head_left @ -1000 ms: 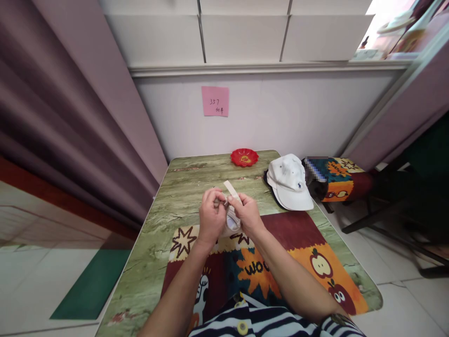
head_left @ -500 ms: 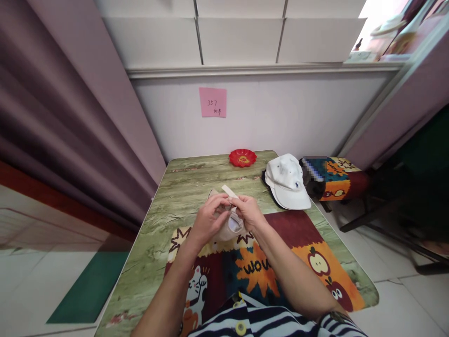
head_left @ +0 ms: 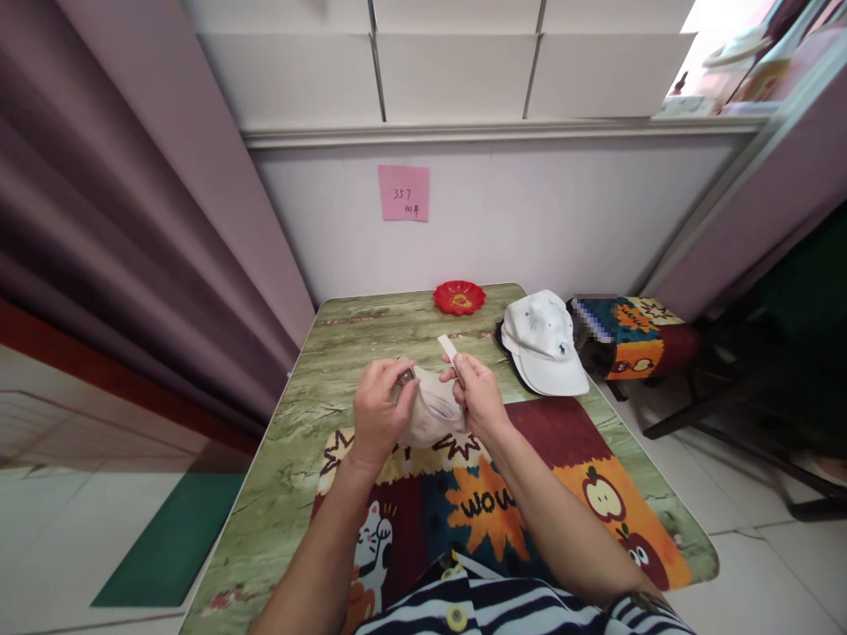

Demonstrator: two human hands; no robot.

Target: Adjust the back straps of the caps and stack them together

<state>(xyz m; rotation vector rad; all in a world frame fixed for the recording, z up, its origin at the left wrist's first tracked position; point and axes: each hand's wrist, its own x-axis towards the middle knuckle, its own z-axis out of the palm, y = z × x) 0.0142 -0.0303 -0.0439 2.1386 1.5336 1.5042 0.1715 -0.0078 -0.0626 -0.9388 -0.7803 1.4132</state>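
A beige cap (head_left: 427,423) is held above the table with its back opening facing up. My left hand (head_left: 378,407) is closed on the cap's left side, pinching a small dark metal piece (head_left: 405,377) that looks like a strap buckle. On the other side, my right hand (head_left: 482,397) pinches the cap's pale strap (head_left: 446,347), whose free end sticks up past the fingers. A gap separates the two hands, and the cap's inside shows between them.
To the right, a white cap (head_left: 539,339) sits on top of a dark one at the table's edge. A red scalloped dish (head_left: 459,298) stands near the wall. Under my forearms lies a colourful printed mat (head_left: 535,432) on the green wood-patterned table (head_left: 291,467).
My hands have drawn apart, the left one moving left with the metal piece and the right one moving slightly right with the strap. More of the cap's opening shows between them.
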